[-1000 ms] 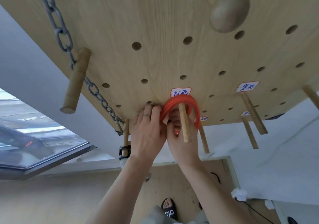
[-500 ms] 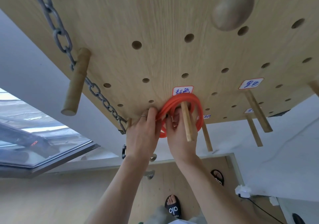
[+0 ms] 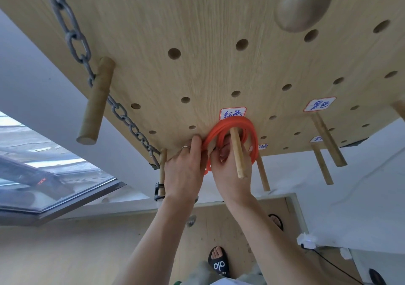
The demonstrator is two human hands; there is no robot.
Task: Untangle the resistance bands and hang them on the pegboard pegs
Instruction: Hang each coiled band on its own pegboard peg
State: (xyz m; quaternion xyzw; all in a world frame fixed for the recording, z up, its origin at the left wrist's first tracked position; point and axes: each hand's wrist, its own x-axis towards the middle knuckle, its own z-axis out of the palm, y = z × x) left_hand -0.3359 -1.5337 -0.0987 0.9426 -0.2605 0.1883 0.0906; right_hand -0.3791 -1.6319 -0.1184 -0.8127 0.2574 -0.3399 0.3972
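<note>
1. Orange-red rubbery tubing, that's the resistance band [image 3: 232, 125]. It's coiled in several loops around a wooden peg [image 3: 237, 153] on the pegboard [image 3: 197, 32], right under a little handwritten label [image 3: 232, 113]. The top of the coil sits against the board at the peg's 12 o'clock, and the loose lower loops sag toward 7 o'clock.

2. Left hand [image 3: 185, 172] is at 9 o'clock of the peg, fingers curled over the left side of the coil and pinching the strands near the board. There's a ring on one finger.

3. Right hand [image 3: 230, 175] is right below the peg at 6 o'clock, fingers curled up into the inside of the loops. The peg hides part of it, so I can't tell exactly how many strands it has.

4. Handling guess: this stuff looks light, soft and stretchy, and a bit grippy rather than slick. Nothing fragile. It'll spring back and flop if you let go, and loops probably slide off the peg's free end easily.

5. Where I'd grab: pinch all the strands together at the sides of the coil, like now, and push them back toward the board.

6. Other pegs [image 3: 328, 140] around 3 o'clock look bare, and a chain [image 3: 122, 113] hangs off toward 9 o'clock.
</note>
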